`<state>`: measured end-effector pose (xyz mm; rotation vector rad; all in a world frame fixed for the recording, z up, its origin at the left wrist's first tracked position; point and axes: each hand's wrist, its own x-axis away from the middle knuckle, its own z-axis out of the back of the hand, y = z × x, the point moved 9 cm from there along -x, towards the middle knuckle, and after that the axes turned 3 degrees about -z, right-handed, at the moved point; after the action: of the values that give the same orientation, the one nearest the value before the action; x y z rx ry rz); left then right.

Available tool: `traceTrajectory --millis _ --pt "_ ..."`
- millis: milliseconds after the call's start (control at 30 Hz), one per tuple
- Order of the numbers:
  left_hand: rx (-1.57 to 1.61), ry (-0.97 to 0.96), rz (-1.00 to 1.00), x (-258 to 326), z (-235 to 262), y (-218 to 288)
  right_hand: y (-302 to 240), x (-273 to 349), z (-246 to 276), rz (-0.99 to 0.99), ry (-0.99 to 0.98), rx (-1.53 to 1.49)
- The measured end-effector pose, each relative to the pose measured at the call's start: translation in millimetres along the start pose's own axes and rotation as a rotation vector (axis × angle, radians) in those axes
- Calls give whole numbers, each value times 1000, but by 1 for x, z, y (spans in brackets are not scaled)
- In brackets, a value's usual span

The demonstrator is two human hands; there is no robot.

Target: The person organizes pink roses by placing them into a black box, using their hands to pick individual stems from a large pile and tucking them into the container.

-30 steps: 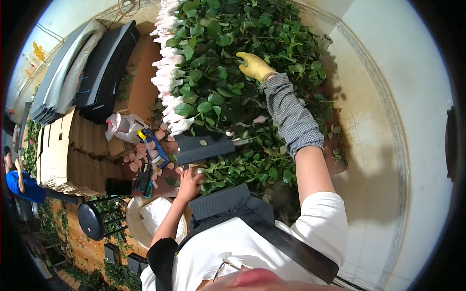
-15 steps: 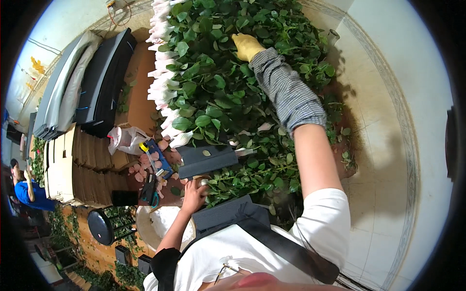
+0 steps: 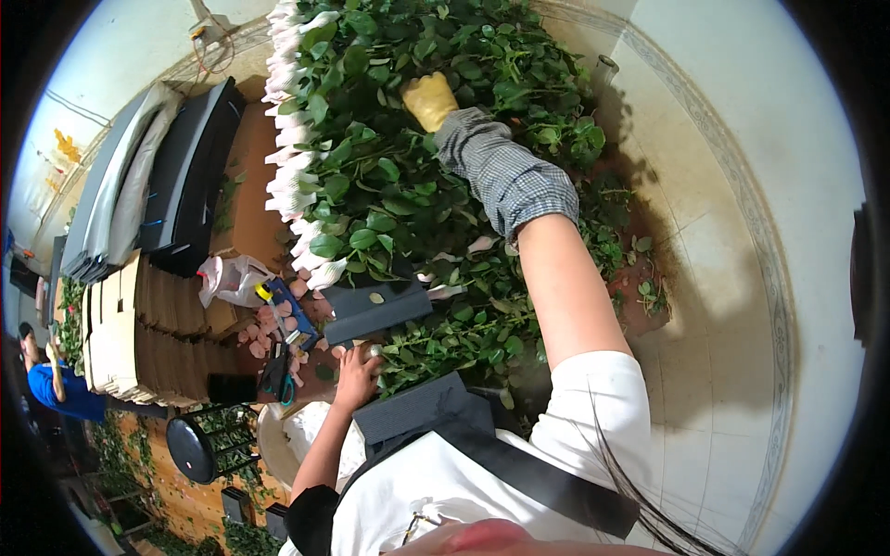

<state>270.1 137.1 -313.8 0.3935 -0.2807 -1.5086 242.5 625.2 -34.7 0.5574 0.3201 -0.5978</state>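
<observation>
Yellow-gloved right hand (image 3: 429, 100) at 12 o'clock, grip hidden among stems (image 3: 389, 185) | bare left hand (image 3: 355, 368) rests open-fingered on stem ends | advise: steady bunch, lift gently.

Yellow rubber glove (image 3: 429, 100) upper centre, grey-white checked fabric sleeve (image 3: 505, 173) below it; green leafy stems (image 3: 389, 176) with white-wrapped flower heads (image 3: 292, 157); pink petals (image 3: 264, 326) centre left.
</observation>
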Motion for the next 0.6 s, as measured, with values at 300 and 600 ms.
traceTrajectory --millis 300,600 --pt "38 83 -34 2 -5 -5 63 -6 102 -314 76 -77" --pt "88 127 -50 5 -7 -9 -6 85 -34 -311 -141 -551"
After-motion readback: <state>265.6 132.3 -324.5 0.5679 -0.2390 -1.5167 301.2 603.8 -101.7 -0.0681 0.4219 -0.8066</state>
